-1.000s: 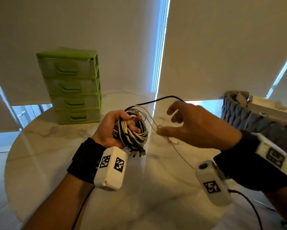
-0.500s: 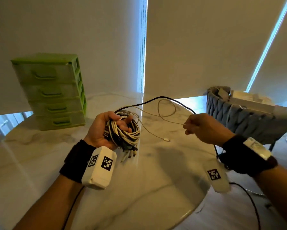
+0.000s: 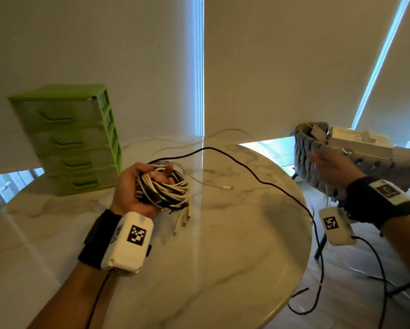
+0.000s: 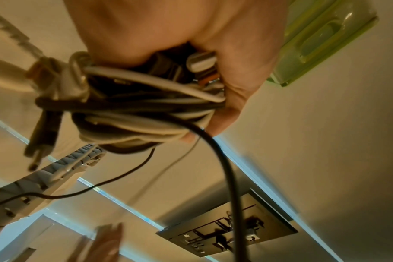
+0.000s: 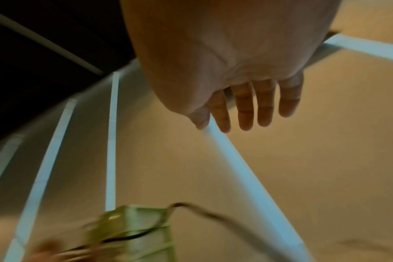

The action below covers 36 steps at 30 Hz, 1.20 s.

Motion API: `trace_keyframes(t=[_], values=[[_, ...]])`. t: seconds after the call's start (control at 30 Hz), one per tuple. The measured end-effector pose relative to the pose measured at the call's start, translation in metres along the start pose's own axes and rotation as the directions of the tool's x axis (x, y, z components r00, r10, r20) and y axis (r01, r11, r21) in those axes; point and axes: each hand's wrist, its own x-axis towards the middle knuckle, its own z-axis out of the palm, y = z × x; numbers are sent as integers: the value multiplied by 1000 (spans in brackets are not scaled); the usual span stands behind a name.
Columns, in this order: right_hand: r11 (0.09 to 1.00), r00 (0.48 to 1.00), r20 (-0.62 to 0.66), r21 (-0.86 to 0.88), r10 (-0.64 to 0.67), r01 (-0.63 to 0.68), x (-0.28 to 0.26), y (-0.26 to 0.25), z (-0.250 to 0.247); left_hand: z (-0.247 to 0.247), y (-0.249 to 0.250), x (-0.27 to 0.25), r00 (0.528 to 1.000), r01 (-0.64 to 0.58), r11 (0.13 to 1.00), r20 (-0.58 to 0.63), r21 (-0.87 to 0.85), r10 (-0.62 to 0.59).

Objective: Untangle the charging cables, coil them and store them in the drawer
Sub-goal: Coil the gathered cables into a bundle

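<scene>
My left hand (image 3: 132,186) grips a tangled bundle of black and white charging cables (image 3: 166,188) just above the round marble table (image 3: 223,245); several plugs dangle below it. In the left wrist view the fingers wrap the bundle (image 4: 146,109). One black cable (image 3: 270,184) runs from the bundle across the table and drops over its right edge. A thin white cable (image 3: 226,187) trails from the bundle, its plug over the tabletop. My right hand (image 3: 330,167) hovers past the table's right edge, fingers (image 5: 247,109) straight and holding nothing. The green drawer unit (image 3: 66,143) stands at the back left, all drawers closed.
A grey woven chair (image 3: 318,162) with white boxes on it stands close behind my right hand. Window blinds hang behind the table. The black cable's loose end lies on the floor at the right (image 3: 301,302).
My right hand swung right, away from the bundle, and opened, letting go of the thin white cable it pinched. The left hand kept its grip on the bundle.
</scene>
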Motion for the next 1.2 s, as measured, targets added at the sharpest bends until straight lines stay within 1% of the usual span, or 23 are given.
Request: trace_keyframes(t=[0.07,0.1,0.13,0.2,0.27,0.33,0.4,0.43,0.47,0.57,0.6,0.7,0.77,0.8,0.87,0.9,0.93,1.0,1.03,1.07,1.1,1.13,1.2], values=[[981,974,-122,8,-190,192,-7,-42,3,4,-6,1,999,39,999,-10,12,-39],[958,952,-131,42,-276,283,-14,-66,8,4,-7,1,998,55,998,-15,15,-55],[925,926,-97,76,-364,372,-24,-92,14,4,-9,1,998,68,997,-11,20,-68],[852,852,57,88,-521,516,-44,-138,28,7,-11,-1,997,80,996,13,50,-80],[789,772,188,28,-608,614,-58,-171,38,10,-14,-3,995,92,993,37,69,-94],[761,732,229,70,-641,645,-64,-193,43,11,-16,-4,996,82,992,22,96,-85],[758,729,211,158,-652,632,-66,-209,43,10,-16,-3,998,61,988,-18,143,-59],[758,728,213,146,-652,636,-64,-215,43,10,-16,-3,998,51,984,-37,171,-46],[756,723,236,98,-650,647,-61,-219,43,11,-15,-5,998,40,978,-55,206,-29],[759,715,417,-85,-561,645,-51,-223,39,15,-12,-9,996,30,951,-89,307,-3],[746,711,441,-128,-548,654,-48,-223,38,15,-12,-9,996,22,943,-92,332,10],[653,701,407,-275,-586,705,-41,-225,42,16,-9,-11,997,7,924,-73,382,22],[633,716,503,-363,-485,684,-35,-224,48,15,-7,-13,1000,17,916,-20,401,-10],[656,698,585,-340,-414,674,-31,-224,52,15,-5,-14,999,30,923,13,384,-38],[747,630,691,-197,-355,635,-20,-221,56,12,-2,-16,992,56,941,88,333,-91],[778,614,699,-131,-366,614,-14,-220,56,10,0,-17,984,72,953,133,296,-115],[795,613,687,-85,-391,601,-7,-220,56,9,1,-18,974,92,963,179,253,-140],[829,641,648,-27,-412,559,7,-218,54,6,2,-18,953,135,975,248,174,-176],[859,641,650,37,-410,511,13,-217,53,5,2,-18,939,154,978,287,137,-188],[884,615,669,139,-417,447,16,-216,54,4,2,-18,927,165,980,323,111,-193],[887,571,690,256,-445,383,18,-214,56,4,3,-19,916,169,981,354,93,-191],[877,529,701,356,-479,323,18,-213,60,3,4,-20,907,169,983,378,76,-185],[845,478,712,516,-515,142,16,-209,72,2,6,-22,900,153,987,407,46,-159]])
